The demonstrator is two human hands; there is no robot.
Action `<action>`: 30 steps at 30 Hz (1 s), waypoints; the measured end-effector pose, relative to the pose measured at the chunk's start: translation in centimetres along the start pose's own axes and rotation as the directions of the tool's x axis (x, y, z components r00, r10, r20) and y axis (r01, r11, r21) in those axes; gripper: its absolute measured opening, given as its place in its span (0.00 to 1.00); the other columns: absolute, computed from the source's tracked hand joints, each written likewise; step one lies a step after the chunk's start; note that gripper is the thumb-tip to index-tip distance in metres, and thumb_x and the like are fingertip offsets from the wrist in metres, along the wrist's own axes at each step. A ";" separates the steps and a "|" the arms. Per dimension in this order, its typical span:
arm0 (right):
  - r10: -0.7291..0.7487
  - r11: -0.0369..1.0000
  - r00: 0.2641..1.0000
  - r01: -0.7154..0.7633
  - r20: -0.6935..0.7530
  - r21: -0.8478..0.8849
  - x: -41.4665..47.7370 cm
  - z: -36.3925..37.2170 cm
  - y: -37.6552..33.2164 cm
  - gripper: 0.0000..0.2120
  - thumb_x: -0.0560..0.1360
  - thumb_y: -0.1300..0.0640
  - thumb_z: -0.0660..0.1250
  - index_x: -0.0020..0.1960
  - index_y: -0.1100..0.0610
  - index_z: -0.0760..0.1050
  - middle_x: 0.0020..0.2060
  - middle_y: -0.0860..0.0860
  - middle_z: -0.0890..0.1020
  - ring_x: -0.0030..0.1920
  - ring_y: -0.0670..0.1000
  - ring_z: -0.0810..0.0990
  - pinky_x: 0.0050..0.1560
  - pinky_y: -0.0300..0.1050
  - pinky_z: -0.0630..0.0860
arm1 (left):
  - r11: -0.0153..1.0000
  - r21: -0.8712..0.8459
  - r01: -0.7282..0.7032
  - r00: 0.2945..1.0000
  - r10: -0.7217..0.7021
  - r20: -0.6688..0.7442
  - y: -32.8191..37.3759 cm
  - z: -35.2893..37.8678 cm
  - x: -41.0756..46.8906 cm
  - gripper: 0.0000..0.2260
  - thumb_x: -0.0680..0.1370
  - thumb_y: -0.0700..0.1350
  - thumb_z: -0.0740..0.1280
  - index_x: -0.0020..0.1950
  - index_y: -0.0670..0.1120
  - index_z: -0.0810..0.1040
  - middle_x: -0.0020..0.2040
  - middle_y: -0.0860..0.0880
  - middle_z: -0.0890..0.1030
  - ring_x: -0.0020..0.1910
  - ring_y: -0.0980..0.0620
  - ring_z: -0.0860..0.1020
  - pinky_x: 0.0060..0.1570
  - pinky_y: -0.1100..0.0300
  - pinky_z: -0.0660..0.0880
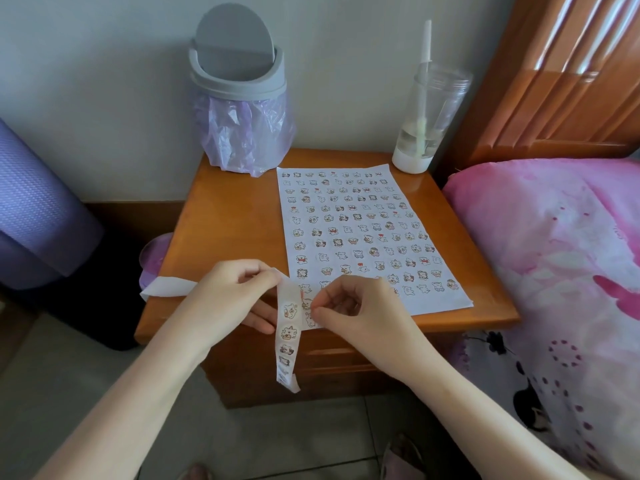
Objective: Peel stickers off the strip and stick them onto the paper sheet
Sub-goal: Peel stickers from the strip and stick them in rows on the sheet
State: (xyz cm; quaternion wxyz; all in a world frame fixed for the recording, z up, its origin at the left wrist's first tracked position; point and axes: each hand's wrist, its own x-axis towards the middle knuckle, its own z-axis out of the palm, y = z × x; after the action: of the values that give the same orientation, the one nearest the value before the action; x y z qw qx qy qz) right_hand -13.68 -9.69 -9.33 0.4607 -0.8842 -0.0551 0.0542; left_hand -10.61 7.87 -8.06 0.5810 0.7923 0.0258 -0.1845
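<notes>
A white paper sheet [367, 233] covered with many small cartoon stickers lies on a wooden bedside table [228, 216]. My left hand [228, 296] pinches a white sticker strip [287, 327] that hangs down past the table's front edge, with several stickers on it. The strip's bare end [166, 287] trails off to the left over the table's edge. My right hand [349, 306] pinches a small sticker [306, 304] between thumb and forefinger, right beside the strip and over the sheet's near left corner.
A grey swing-lid bin [239, 88] with a purple bag stands at the table's back left. A clear cup [429, 116] with a straw stands at the back right. A bed with pink bedding [554, 258] lies to the right, a purple rolled mat [34, 209] to the left.
</notes>
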 end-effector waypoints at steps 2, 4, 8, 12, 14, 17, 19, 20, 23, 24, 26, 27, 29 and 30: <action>0.001 1.000 1.000 -0.001 -0.007 -0.015 -0.1 0.1 -0.1 0.03 0.73 0.55 0.70 0.42 0.48 0.77 0.35 0.40 0.78 0.36 0.35 0.74 0.35 0.29 0.71 | 1.000 0.000 -0.001 1.000 0.001 -0.003 0.0 0.0 0.0 0.08 0.79 0.43 0.62 0.46 0.44 0.80 0.38 0.51 0.85 0.33 0.49 0.84 0.28 0.63 0.79; 0.001 1.000 1.000 -0.001 -0.003 -0.031 -0.1 0.2 -0.3 0.03 0.73 0.54 0.70 0.42 0.47 0.76 0.36 0.40 0.78 0.36 0.34 0.74 0.35 0.28 0.71 | 1.000 0.001 -0.001 1.000 0.001 -0.004 0.0 0.0 0.0 0.08 0.79 0.43 0.62 0.46 0.44 0.80 0.39 0.51 0.85 0.33 0.49 0.84 0.28 0.62 0.80; 0.000 0.999 1.000 0.000 0.001 -0.050 0.0 0.2 -0.3 0.04 0.73 0.54 0.70 0.42 0.47 0.76 0.37 0.39 0.78 0.37 0.33 0.74 0.35 0.27 0.71 | 1.000 -0.003 -0.002 1.000 0.002 -0.005 0.0 0.0 0.0 0.09 0.79 0.43 0.62 0.46 0.43 0.80 0.39 0.50 0.85 0.32 0.49 0.84 0.28 0.63 0.79; -0.005 0.999 1.000 0.004 -0.007 -0.042 -0.1 0.3 -0.2 0.03 0.73 0.54 0.70 0.42 0.48 0.76 0.37 0.41 0.79 0.37 0.34 0.74 0.35 0.29 0.70 | 1.000 -0.003 -0.003 1.000 0.003 -0.003 0.0 0.1 0.0 0.08 0.79 0.43 0.62 0.47 0.43 0.80 0.39 0.50 0.85 0.32 0.50 0.84 0.28 0.63 0.79; -0.008 0.999 1.000 0.008 -0.010 -0.040 -0.1 0.4 -0.1 0.03 0.73 0.54 0.70 0.42 0.48 0.76 0.37 0.41 0.79 0.37 0.34 0.73 0.35 0.29 0.70 | 1.000 0.000 -0.005 1.000 0.005 -0.005 0.0 0.1 0.0 0.08 0.79 0.43 0.62 0.46 0.44 0.80 0.38 0.51 0.85 0.32 0.50 0.84 0.27 0.63 0.79; -0.010 0.999 1.000 0.010 -0.008 -0.047 -0.1 0.4 -0.1 0.04 0.73 0.55 0.70 0.42 0.48 0.76 0.37 0.40 0.78 0.37 0.33 0.73 0.34 0.27 0.69 | 1.000 -0.010 -0.005 1.000 0.005 -0.009 0.1 0.1 0.0 0.08 0.79 0.42 0.62 0.46 0.44 0.80 0.35 0.53 0.85 0.31 0.51 0.83 0.26 0.64 0.78; -0.015 0.999 1.000 0.015 -0.012 -0.050 -0.1 0.5 -0.1 0.04 0.73 0.55 0.70 0.42 0.48 0.76 0.38 0.40 0.78 0.37 0.32 0.73 0.34 0.27 0.69 | 1.000 -0.015 -0.005 1.000 0.005 -0.008 0.1 0.1 0.1 0.08 0.79 0.42 0.62 0.45 0.44 0.80 0.34 0.54 0.85 0.31 0.52 0.83 0.26 0.65 0.78; -0.020 0.999 1.000 0.019 -0.017 -0.051 -0.1 0.5 -0.1 0.04 0.72 0.55 0.70 0.42 0.48 0.76 0.38 0.41 0.79 0.37 0.32 0.73 0.34 0.27 0.69 | 1.000 -0.011 -0.005 1.000 0.005 -0.006 0.1 0.1 0.1 0.08 0.79 0.42 0.62 0.45 0.44 0.80 0.34 0.55 0.84 0.31 0.52 0.83 0.26 0.65 0.78; -0.034 0.998 0.999 0.032 -0.034 -0.056 -0.2 0.7 0.1 0.03 0.72 0.55 0.70 0.43 0.49 0.77 0.39 0.42 0.79 0.36 0.34 0.74 0.35 0.29 0.69 | 1.000 0.007 -0.011 1.000 0.011 -0.004 0.0 0.1 0.1 0.08 0.79 0.43 0.62 0.45 0.45 0.80 0.36 0.53 0.85 0.32 0.51 0.84 0.27 0.64 0.79; -0.033 0.998 0.999 0.031 -0.040 -0.059 -0.2 0.7 0.1 0.03 0.72 0.55 0.71 0.43 0.49 0.77 0.38 0.42 0.79 0.36 0.35 0.74 0.35 0.30 0.69 | 1.000 0.007 -0.012 1.000 0.012 -0.004 0.0 0.1 0.1 0.08 0.79 0.43 0.62 0.45 0.45 0.80 0.37 0.53 0.85 0.33 0.51 0.84 0.28 0.63 0.79; -0.036 0.997 0.998 0.032 -0.055 -0.072 -0.1 0.7 0.2 0.05 0.71 0.55 0.71 0.41 0.47 0.76 0.36 0.43 0.77 0.35 0.37 0.72 0.35 0.31 0.68 | 1.000 0.003 -0.012 1.000 0.012 -0.002 0.0 0.1 0.1 0.08 0.79 0.43 0.62 0.45 0.45 0.80 0.40 0.51 0.84 0.33 0.50 0.84 0.28 0.63 0.79; -0.037 0.996 0.998 0.032 -0.059 -0.078 -0.1 0.7 0.2 0.06 0.71 0.55 0.71 0.41 0.46 0.75 0.36 0.43 0.75 0.35 0.38 0.72 0.35 0.31 0.68 | 1.000 0.005 -0.011 1.000 0.011 -0.003 0.0 0.1 0.1 0.08 0.79 0.43 0.62 0.45 0.46 0.79 0.40 0.51 0.84 0.33 0.50 0.84 0.28 0.63 0.79; -0.022 0.997 0.999 0.018 -0.050 -0.072 0.0 0.5 0.2 0.07 0.71 0.55 0.71 0.44 0.46 0.74 0.35 0.44 0.74 0.33 0.41 0.71 0.35 0.32 0.68 | 1.000 0.013 -0.011 1.000 0.011 -0.005 0.0 0.1 0.1 0.08 0.79 0.43 0.62 0.45 0.46 0.79 0.39 0.52 0.84 0.32 0.51 0.84 0.27 0.64 0.78; -0.014 0.998 0.999 0.011 -0.043 -0.070 0.0 0.5 0.1 0.08 0.71 0.55 0.71 0.45 0.46 0.74 0.35 0.44 0.74 0.33 0.41 0.71 0.35 0.33 0.69 | 1.000 0.017 -0.010 1.000 0.011 -0.004 0.0 0.1 0.2 0.08 0.79 0.43 0.62 0.45 0.46 0.79 0.40 0.52 0.84 0.32 0.52 0.84 0.26 0.64 0.78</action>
State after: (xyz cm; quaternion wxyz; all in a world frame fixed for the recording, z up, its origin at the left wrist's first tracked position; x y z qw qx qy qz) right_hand -13.76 -9.41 -9.70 0.4310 -0.9003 -0.0522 0.0301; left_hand -10.50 7.75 -8.16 0.5753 0.7977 0.0214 -0.1799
